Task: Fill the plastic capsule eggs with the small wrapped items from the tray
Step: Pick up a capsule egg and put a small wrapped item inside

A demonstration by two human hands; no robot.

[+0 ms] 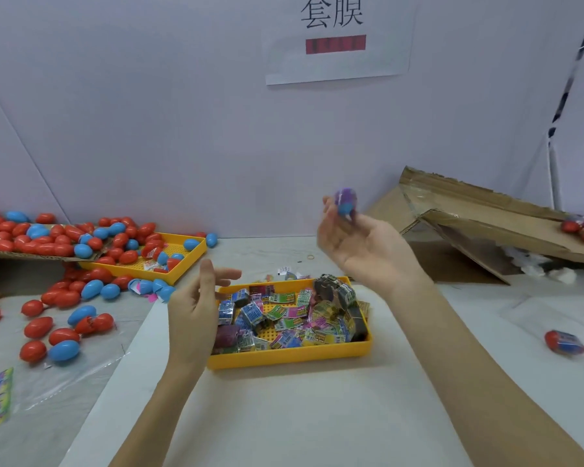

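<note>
Hands hover above the white table [284,416], raised over a yellow tray [294,357] heaped with small wrapped items [284,315]. The right hand [361,244] is lifted higher, palm turned up, and at its fingertips sits a blurred purple-and-blue capsule egg [345,201]; whether the fingers actually pinch it I cannot tell. The left hand [196,308] hangs at the tray's left edge with fingers loosely curled, holding nothing. Off to the left, red and blue capsule eggs [61,298] lie scattered over the table and piled in a second yellow tray [179,264]. To the right sits a flattened cardboard box [479,210], and nearer, one wrapped egg [564,342] lies alone.
</note>
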